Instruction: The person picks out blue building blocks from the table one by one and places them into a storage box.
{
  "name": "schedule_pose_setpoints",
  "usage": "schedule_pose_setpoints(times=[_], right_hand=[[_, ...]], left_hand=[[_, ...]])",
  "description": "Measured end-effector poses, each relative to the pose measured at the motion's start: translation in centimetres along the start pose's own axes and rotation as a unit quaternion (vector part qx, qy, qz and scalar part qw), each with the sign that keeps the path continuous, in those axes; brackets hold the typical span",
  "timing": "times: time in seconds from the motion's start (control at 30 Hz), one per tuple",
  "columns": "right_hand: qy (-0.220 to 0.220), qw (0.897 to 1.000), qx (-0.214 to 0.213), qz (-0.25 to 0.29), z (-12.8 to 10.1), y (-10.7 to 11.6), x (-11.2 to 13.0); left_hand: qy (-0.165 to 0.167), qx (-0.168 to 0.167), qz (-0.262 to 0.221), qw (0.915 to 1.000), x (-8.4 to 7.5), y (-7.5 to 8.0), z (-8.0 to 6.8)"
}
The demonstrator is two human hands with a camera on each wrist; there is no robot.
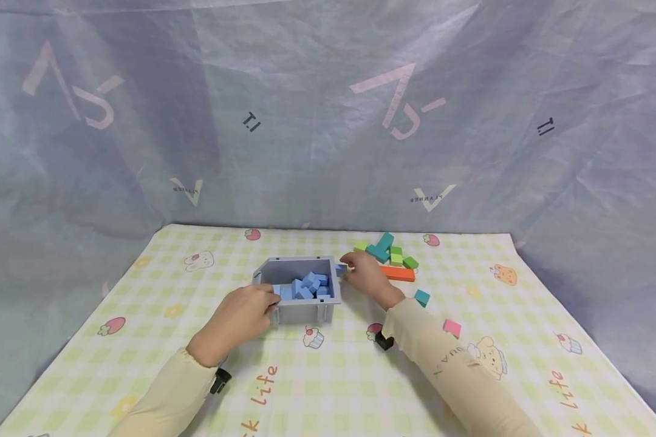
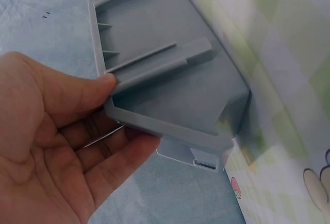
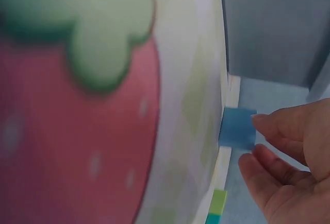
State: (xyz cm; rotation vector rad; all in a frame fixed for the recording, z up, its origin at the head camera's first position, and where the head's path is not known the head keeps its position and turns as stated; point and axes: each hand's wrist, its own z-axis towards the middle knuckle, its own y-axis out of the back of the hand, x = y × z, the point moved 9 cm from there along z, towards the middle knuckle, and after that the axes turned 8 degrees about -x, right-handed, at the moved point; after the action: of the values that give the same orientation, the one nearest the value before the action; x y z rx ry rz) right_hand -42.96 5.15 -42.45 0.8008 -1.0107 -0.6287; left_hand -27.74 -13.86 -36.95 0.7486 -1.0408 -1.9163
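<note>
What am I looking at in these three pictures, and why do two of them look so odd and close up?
No machine here: a person works with two bare hands, wearing three cameras. The wide picture comes from a head camera looking down at a checked yellow-green tablecloth with cartoon prints. The close-ups come from cameras on each wrist, so everything looks huge and tilted.

The left hand grips the near corner of a grey plastic open-topped bin; the left wrist view shows its ribbed outer wall. Inside lie small light-blue blocks.

The right hand pinches one small blue block by the bin's right side.

Beyond lie loose teal and green blocks, a flat orange bar, one teal piece and one pink piece.
</note>
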Motion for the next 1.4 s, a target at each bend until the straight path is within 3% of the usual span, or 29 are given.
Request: schedule_pose_setpoints(times=[0.5,0.83,1.1,1.4], right_hand=[[-0.011,0.999,0.007,-0.036,0.6,-0.5,0.0],[-0.013,1.000,0.013,-0.018,0.4,-0.3,-0.9],[0.008,0.999,-0.039,0.009,-0.6,2.9,-2.9],[-0.025,0.995,-0.083,0.042,-1.3,9.1,-3.4]], left_hand=[[-0.001,-0.008,-0.004,1.0000,-0.2,0.5,0.2],[-0.001,-0.012,-0.007,0.9999,-0.2,0.2,0.0],[-0.003,-0.010,-0.005,0.9999,-0.1,0.2,-0.1],[0.005,-0.003,-0.007,1.0000,-0.2,0.4,-0.1]])
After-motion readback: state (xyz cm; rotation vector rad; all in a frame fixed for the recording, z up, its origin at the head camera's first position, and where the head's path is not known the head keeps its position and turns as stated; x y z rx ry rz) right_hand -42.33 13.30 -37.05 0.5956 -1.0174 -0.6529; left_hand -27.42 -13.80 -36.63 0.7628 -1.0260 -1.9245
